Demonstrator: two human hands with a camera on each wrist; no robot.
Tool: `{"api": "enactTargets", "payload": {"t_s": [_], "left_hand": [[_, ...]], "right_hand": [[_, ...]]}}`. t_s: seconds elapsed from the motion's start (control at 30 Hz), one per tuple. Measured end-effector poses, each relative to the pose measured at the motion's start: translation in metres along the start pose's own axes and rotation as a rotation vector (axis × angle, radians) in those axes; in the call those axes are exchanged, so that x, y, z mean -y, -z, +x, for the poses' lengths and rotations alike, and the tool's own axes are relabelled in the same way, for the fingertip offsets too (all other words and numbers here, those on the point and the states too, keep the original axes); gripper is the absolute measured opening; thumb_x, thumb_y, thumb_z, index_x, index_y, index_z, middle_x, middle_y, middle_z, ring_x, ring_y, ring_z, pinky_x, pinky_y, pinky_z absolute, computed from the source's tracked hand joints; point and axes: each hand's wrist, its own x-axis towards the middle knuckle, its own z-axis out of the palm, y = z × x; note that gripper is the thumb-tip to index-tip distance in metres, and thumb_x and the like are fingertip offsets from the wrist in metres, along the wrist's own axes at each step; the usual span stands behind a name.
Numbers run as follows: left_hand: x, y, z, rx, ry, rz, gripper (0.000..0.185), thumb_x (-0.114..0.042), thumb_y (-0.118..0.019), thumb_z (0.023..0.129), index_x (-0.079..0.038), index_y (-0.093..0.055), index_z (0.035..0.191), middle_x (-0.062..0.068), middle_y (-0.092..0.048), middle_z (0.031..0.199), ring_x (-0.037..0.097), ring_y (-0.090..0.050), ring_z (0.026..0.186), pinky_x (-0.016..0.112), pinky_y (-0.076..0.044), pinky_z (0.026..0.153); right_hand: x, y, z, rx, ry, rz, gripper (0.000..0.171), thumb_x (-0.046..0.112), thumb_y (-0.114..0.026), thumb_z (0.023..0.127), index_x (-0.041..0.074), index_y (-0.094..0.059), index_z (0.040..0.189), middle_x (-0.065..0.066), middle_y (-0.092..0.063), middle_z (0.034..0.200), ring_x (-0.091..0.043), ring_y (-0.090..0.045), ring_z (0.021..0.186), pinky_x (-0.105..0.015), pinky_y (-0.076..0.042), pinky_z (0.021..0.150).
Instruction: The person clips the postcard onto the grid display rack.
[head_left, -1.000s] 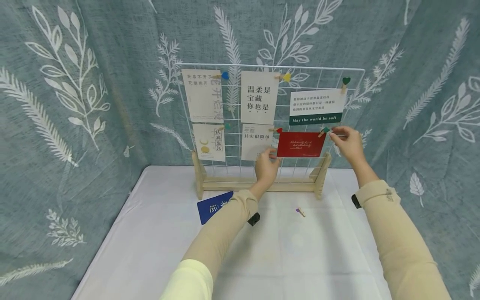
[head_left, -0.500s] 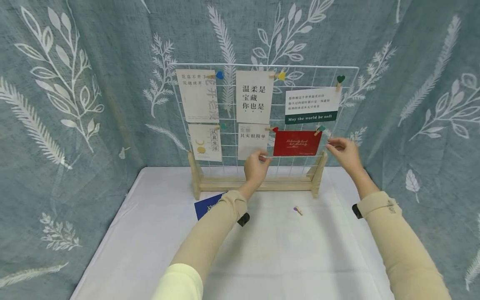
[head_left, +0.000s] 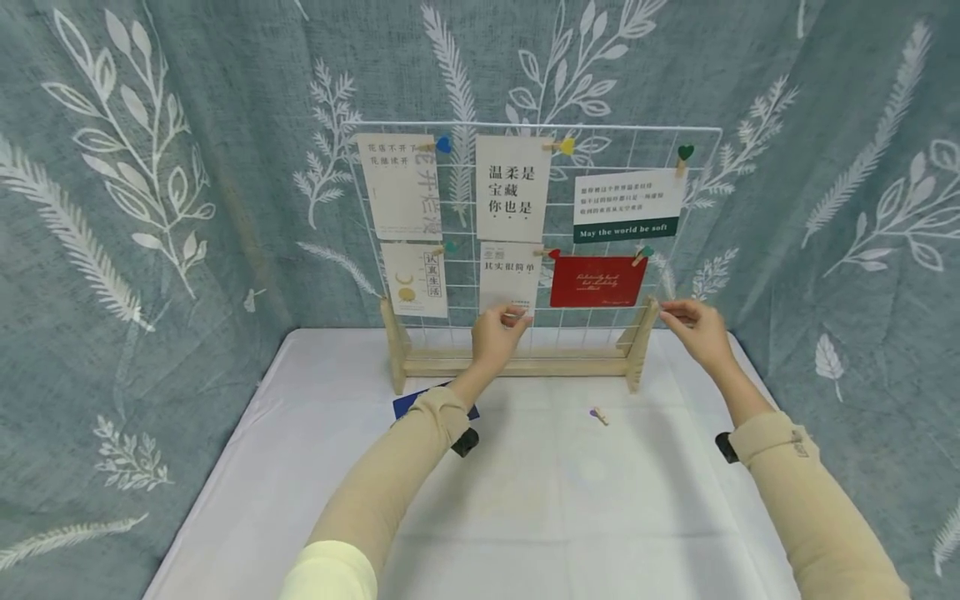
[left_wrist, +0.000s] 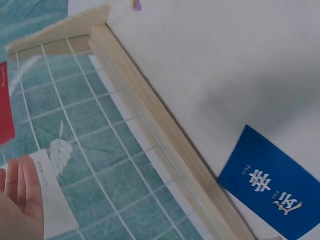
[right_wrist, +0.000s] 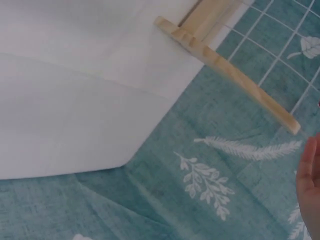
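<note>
A white wire grid [head_left: 600,142] on a wooden stand [head_left: 517,365] carries several cards held by small heart clips. A red card [head_left: 597,281] hangs at the lower right from a green-heart clip [head_left: 642,253]. My left hand [head_left: 508,318] hovers at the bottom edge of a white card [head_left: 511,277], fingers relaxed and holding nothing; the left wrist view shows straight fingers [left_wrist: 20,197] beside that card [left_wrist: 52,202]. My right hand [head_left: 677,310] floats empty next to the right wooden post [head_left: 642,342], below the red card.
A blue card [head_left: 408,404] lies on the white table [head_left: 562,500], partly under my left forearm, and shows as the blue card [left_wrist: 267,187] in the left wrist view. A loose purple-heart clip [head_left: 599,414] lies in front of the stand. Leaf-print cloth [head_left: 150,208] surrounds the table.
My right hand let go of the green-heart clip and dropped to the right post. My left hand left the red card's corner and slid down-left. The red card stays clipped.
</note>
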Motion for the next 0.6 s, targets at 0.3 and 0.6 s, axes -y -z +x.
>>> {"api": "enactTargets", "payload": {"t_s": [0.3, 0.6], "left_hand": [[0.016, 0.016, -0.003, -0.002, 0.012, 0.040, 0.020, -0.021, -0.067, 0.088, -0.004, -0.069, 0.098, 0.015, -0.071, 0.089, 0.027, -0.067, 0.068, 0.024, -0.050, 0.053], [0.025, 0.030, -0.004, -0.019, 0.011, 0.018, 0.021, -0.021, -0.067, 0.087, -0.003, -0.069, 0.099, 0.016, -0.071, 0.088, 0.028, -0.066, 0.068, 0.021, -0.045, 0.052]], "right_hand": [[-0.004, 0.000, -0.012, 0.047, -0.011, 0.021, 0.035, 0.015, -0.052, 0.097, -0.013, -0.056, 0.118, -0.033, -0.060, 0.114, -0.045, -0.057, 0.104, -0.055, -0.047, 0.089], [-0.012, -0.007, -0.019, 0.024, 0.020, 0.004, 0.031, 0.013, -0.056, 0.095, -0.012, -0.060, 0.114, -0.031, -0.064, 0.107, 0.019, -0.046, 0.082, -0.023, -0.052, 0.080]]}}
